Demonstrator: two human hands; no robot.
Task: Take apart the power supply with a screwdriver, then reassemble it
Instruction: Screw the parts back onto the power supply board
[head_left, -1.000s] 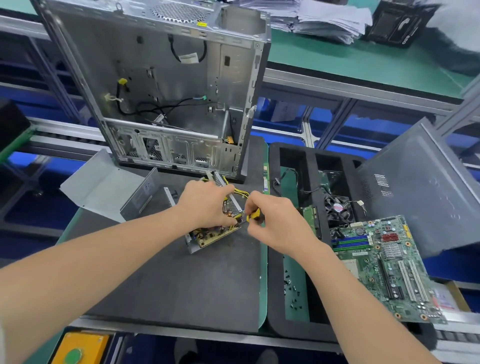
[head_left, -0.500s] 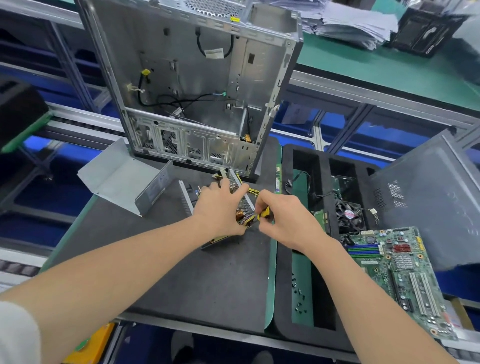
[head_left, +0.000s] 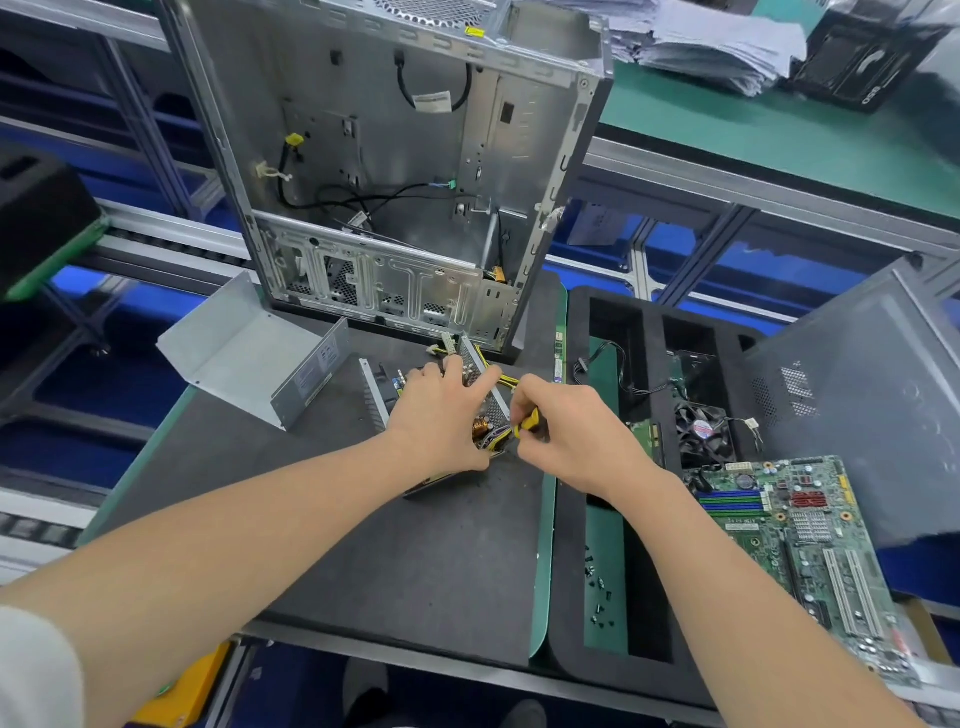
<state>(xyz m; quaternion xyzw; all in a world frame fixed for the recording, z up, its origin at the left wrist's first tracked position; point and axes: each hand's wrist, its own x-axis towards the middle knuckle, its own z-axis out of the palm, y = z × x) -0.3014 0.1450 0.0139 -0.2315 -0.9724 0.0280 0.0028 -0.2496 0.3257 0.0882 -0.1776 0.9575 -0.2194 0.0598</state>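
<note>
Head view looks down on a bench (head_left: 374, 561) covered by a dark mat, where the power supply (head_left: 375, 397) lies near the middle with its lid off and its coils and yellow wires showing. The left hand (head_left: 441, 415) lies across the top of the unit with the fingers stretched out, the index finger reaching along the mesh side wall, pressing it down rather than clasping it. The right hand (head_left: 571, 431) is closed around a screwdriver (head_left: 529, 421) with a yellow and black handle, pinched between thumb and fingertips. Its tip points into the near right corner of the unit, just beside the left thumb; the tip itself is hidden.

The bent metal cover (head_left: 244, 353) of the unit sits to the left, open side up, apart from the unit. Behind both stands an empty computer case (head_left: 395, 156), upright with its side open and loose cables inside. To the right is a black foam tray (head_left: 566, 597): small dark screws (head_left: 597, 587) lie scattered in its near slot, a cooling fan (head_left: 701, 431) sits farther back, and a green circuit board (head_left: 795, 530) rests on its right edge. A grey side panel (head_left: 857, 426) leans beyond the board.
</note>
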